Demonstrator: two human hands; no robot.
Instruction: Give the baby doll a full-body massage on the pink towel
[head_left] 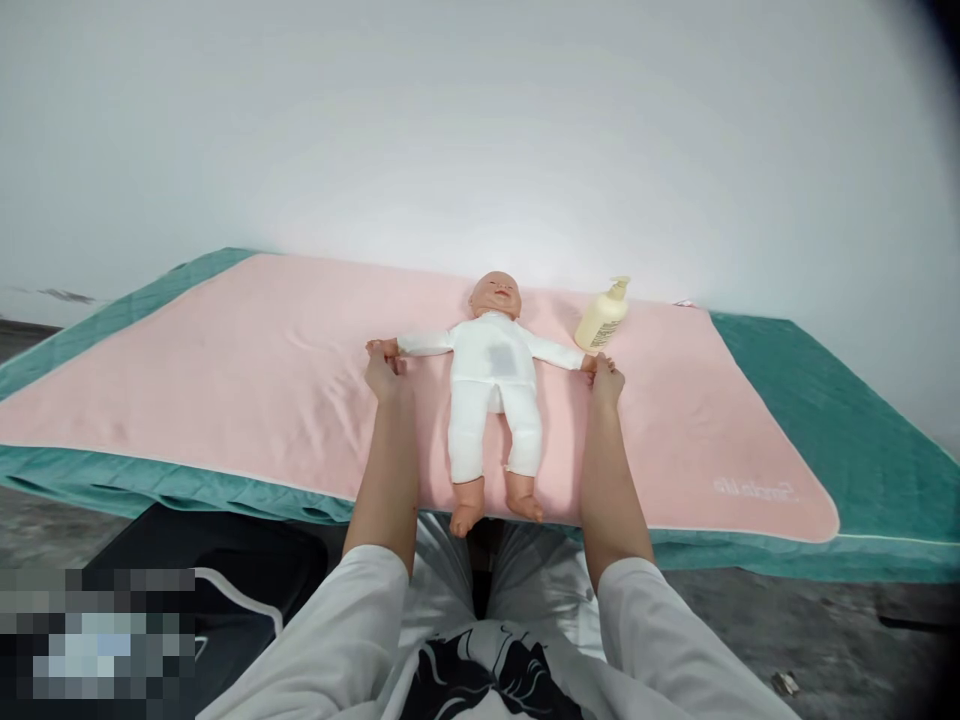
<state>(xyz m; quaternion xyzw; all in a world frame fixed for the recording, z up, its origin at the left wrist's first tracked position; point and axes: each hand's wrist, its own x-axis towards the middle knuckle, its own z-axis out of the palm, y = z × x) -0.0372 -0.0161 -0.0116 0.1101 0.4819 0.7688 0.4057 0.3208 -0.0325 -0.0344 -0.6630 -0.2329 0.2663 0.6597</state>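
Note:
A baby doll point(493, 350) with a white cloth body lies face up on a pink blanket point(300, 350), its head toward the wall and its arms stretched out to both sides. My left hand point(384, 374) is closed on the doll's hand at the left. At the right, my right hand point(607, 379) grips the doll's other hand. The doll's feet rest at the blanket's front edge, between my forearms. Just beyond my right hand, a pale yellow pump bottle point(601, 317) stands on the blanket.
The blanket lies over a green padded cover point(832, 400) that shows at both ends and along the front. A white wall point(480, 130) rises behind. At the lower left is a black bag-like object point(217, 560), partly blurred out.

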